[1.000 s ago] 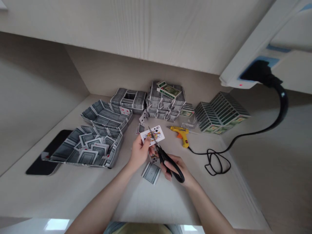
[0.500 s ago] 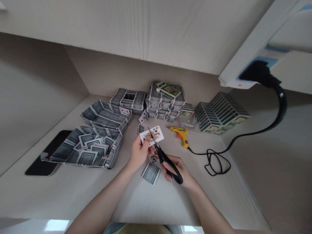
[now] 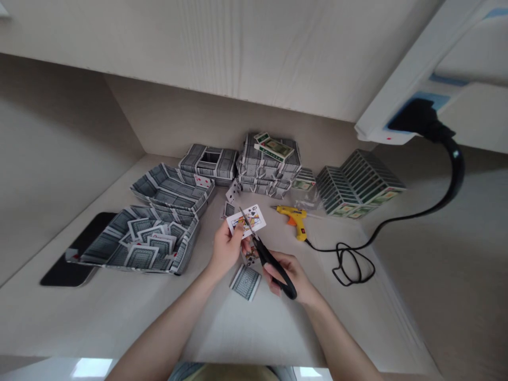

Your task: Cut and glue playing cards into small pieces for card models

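Holding scissors [image 3: 264, 252] across a card [image 3: 257, 217] marked "Q".

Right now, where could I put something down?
Bare tabletop lies between the front card tray and the left arm, and between the right arm and the looped black cord. The back is crowded with card boxes; loose cards lie near the hands.

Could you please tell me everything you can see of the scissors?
The scissors have black, plastic-looking handles and a slim, metal-looking blade showing. The right hand holds them by the handles, above the tabletop. They slant forward and to the person's left, the tip pointing away from the body. The visible blade lies across the printed face of a playing card in the left hand; the other blade is not visible, perhaps under the card. Any cut is too small to make out.
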{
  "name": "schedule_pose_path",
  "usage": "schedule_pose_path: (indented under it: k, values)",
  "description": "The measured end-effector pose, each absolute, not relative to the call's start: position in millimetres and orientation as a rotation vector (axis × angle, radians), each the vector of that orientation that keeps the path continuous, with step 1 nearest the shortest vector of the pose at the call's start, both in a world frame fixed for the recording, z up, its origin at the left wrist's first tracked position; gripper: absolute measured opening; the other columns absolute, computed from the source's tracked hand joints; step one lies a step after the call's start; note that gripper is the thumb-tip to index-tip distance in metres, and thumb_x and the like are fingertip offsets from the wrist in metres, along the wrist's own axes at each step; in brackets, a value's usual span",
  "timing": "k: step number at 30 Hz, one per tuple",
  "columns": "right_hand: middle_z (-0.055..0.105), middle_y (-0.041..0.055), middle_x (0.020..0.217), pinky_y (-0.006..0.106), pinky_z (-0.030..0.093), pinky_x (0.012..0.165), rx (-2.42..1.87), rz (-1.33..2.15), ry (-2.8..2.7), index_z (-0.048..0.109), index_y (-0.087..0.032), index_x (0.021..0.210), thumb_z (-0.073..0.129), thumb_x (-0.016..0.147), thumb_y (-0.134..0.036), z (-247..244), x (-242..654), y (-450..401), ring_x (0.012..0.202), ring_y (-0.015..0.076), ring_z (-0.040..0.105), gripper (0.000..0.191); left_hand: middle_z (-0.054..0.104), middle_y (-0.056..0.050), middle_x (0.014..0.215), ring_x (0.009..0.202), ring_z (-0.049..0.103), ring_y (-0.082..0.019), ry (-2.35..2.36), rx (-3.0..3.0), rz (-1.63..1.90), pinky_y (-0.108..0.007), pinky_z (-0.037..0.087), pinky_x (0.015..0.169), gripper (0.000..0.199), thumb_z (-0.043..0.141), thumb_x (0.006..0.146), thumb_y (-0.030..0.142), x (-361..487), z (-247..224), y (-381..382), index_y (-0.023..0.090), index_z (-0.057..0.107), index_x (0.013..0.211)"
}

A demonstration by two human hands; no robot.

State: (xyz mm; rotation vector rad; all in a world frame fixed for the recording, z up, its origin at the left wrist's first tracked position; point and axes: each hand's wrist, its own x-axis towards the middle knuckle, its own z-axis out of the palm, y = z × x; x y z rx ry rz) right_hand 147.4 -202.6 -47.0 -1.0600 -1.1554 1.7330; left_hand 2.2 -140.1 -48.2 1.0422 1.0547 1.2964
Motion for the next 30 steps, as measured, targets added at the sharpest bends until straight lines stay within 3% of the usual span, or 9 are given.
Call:
schedule_pose_path:
  k: [17, 30]
  values:
    - [0.043, -0.0070, 0.046, 0.018, 0.028, 0.029, -1.107, 1.716, -1.187, 0.057, -0.012, 0.110, 0.065, 0.069, -0.045, -49.7, 153.1, -200.5, 0.030, 0.0045, 0.037, 0.053, 0.051, 0.007, 0.047, 0.032, 0.047, -0.008, 1.047, 1.009, 1.289, -0.017, 0.035, 0.029, 0.023, 0.053, 0.074, 0.039, 2.1, -42.9, -141.5, 0.017, 0.045, 0.073]
    - [0.041, -0.0079, 0.044, 0.017, 0.030, 0.029, -1.100, 1.726, -1.197, 0.058, -0.013, 0.111, 0.066, 0.069, -0.042, -50.1, 149.1, -202.5, 0.029, 0.0045, 0.038, 0.052, 0.054, 0.004, 0.042, 0.031, 0.048, -0.011, 1.058, 0.868, 1.263, -0.021, 0.037, 0.031, 0.020, 0.052, 0.069, 0.034, -9.0, -38.9, -136.3, 0.015, 0.051, 0.064]
